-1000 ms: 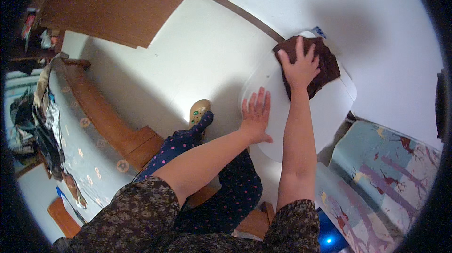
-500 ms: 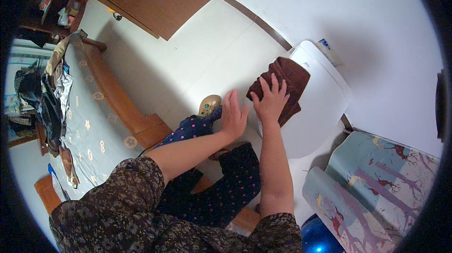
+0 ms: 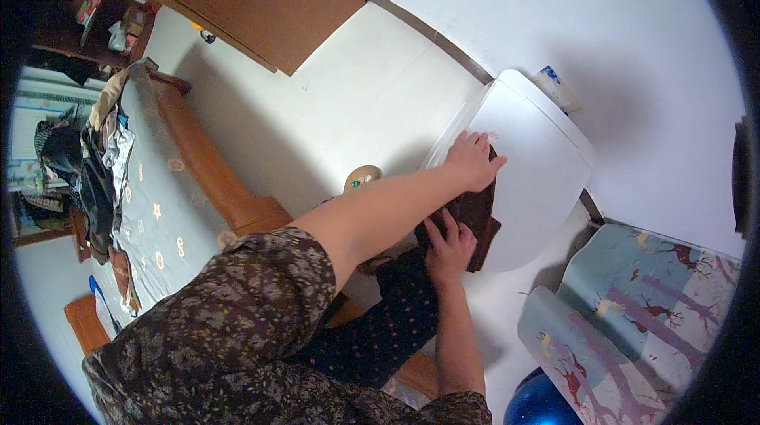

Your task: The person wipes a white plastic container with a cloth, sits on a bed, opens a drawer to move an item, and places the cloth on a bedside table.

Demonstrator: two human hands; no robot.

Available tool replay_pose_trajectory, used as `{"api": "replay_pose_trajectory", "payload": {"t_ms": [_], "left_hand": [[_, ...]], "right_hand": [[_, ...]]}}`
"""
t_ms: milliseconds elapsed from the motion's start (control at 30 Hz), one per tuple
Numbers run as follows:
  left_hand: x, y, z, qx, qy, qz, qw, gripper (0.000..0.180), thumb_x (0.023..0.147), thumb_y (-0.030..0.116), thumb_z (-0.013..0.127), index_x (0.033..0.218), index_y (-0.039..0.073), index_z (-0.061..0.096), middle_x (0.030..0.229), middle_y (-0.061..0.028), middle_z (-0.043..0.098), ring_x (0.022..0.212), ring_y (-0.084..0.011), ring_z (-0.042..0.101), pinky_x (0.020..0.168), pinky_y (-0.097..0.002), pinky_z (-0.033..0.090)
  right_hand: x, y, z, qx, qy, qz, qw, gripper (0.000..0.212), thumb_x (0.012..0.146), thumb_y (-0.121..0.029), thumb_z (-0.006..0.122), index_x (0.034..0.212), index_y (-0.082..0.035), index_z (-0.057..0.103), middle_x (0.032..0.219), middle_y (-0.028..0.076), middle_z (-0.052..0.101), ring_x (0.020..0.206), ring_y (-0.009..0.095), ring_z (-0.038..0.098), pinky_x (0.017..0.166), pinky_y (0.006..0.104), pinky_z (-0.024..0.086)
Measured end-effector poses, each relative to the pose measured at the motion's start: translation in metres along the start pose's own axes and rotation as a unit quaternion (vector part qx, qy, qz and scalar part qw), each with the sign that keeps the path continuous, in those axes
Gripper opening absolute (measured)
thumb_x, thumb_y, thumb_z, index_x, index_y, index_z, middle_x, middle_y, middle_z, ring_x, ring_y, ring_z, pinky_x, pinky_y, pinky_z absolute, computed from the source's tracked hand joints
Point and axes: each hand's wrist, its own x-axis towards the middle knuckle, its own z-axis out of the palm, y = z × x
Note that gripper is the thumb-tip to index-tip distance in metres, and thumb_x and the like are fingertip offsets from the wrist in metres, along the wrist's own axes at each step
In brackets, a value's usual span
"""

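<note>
Just below centre frame, the right hand (image 3: 450, 255) was laid on the brown cloth (image 3: 480, 207), its fingers slightly bent; whether any fabric was pinched could not be told. The cloth, apparently folded into a strip but left uneven at its lower corner, was placed along the left side of the white plastic top (image 3: 542, 164). Its long axis, partly hidden, was pointed from lower left toward upper right, where the left hand (image 3: 473, 165) was held with fingers spread.

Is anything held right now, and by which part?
The left hand is at the far end of the brown cloth, the right hand nearer its close end. Whether either actually grips it cannot be told.
</note>
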Motion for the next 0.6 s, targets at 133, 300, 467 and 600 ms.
{"api": "replay_pose_trajectory", "payload": {"t_ms": [133,300,467,600], "left_hand": [[0.006,-0.011,-0.017,0.106,-0.074,0.075,0.989,0.051,0.099,0.032,0.023,0.139,0.002,0.036,0.146,-0.0177,0.032,0.134,-0.0308,0.036,0.113,-0.0463,0.020],[-0.011,-0.018,-0.018,0.166,-0.050,0.114,0.978,0.084,0.082,0.051,0.060,0.143,0.004,0.028,0.150,-0.0153,0.026,0.138,-0.0248,0.027,0.114,-0.0441,0.016],[-0.019,-0.020,-0.005,0.228,-0.039,0.136,0.963,0.125,0.050,0.048,0.085,0.144,0.000,0.020,0.153,-0.0166,0.015,0.141,-0.0290,0.017,0.115,-0.0430,0.012],[-0.015,-0.018,0.000,0.222,-0.043,0.129,0.966,0.129,0.047,0.045,0.087,0.144,-0.002,0.017,0.153,-0.0186,0.014,0.141,-0.0307,0.016,0.116,-0.0429,0.012]], "right_hand": [[-0.024,0.030,-0.024,0.015,0.080,0.100,0.992,0.046,0.069,0.001,0.059,0.108,-0.021,0.066,0.119,0.008,0.058,0.101,0.032,0.053,0.086,0.0433,0.041],[-0.041,0.085,-0.040,-0.075,0.144,0.285,0.945,0.048,0.071,0.001,0.058,0.114,-0.017,0.062,0.122,0.016,0.054,0.110,0.036,0.049,0.092,0.0465,0.039],[-0.012,0.140,-0.034,-0.152,0.225,0.356,0.894,0.046,0.077,-0.012,0.064,0.121,-0.021,0.058,0.131,0.016,0.048,0.116,0.038,0.046,0.100,0.0503,0.034],[0.028,0.177,-0.035,-0.156,0.197,0.364,0.897,0.053,0.084,-0.027,0.063,0.134,-0.029,0.047,0.136,0.019,0.042,0.117,0.041,0.046,0.099,0.0502,0.037]]}}
